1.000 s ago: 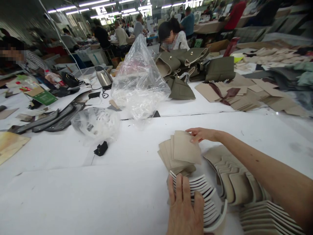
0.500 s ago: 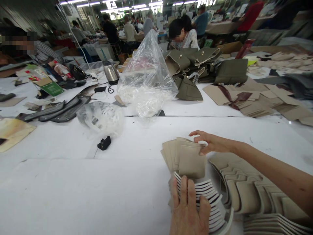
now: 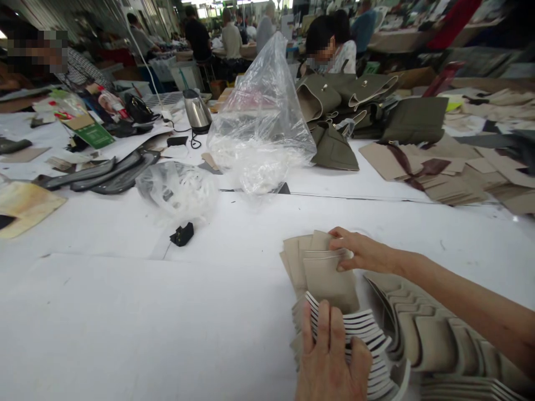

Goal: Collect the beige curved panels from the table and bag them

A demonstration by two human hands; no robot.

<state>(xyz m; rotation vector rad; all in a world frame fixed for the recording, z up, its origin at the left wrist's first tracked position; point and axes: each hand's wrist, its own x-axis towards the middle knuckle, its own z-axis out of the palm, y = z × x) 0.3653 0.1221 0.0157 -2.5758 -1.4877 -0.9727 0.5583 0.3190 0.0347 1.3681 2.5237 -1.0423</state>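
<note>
Low in the view, my left hand (image 3: 332, 356) is wrapped over a stack of curved beige panels (image 3: 378, 356) with pale edges, its fingers pressing on them. My right hand (image 3: 361, 252) reaches in from the right. Its thumb and fingers pinch the upper corner of a flat beige leather piece (image 3: 328, 281). More flat beige pieces (image 3: 295, 262) lie fanned out behind and left of that one. Beneath my right forearm sits a row of overlapping, wavy beige panels (image 3: 434, 328).
Clear plastic bags (image 3: 261, 133) stand mid-table, near a black clip-like object (image 3: 182, 234) and a steel kettle (image 3: 197, 111). Olive bag parts (image 3: 346, 106) and beige panel piles (image 3: 443, 167) lie toward the back right. Dark grey strips (image 3: 104, 172) lie left. People work beyond the table.
My right thumb and fingers have closed onto the beige piece's upper corner; before, they were more spread. My left hand stays on the stack. The whole view has shifted slightly.
</note>
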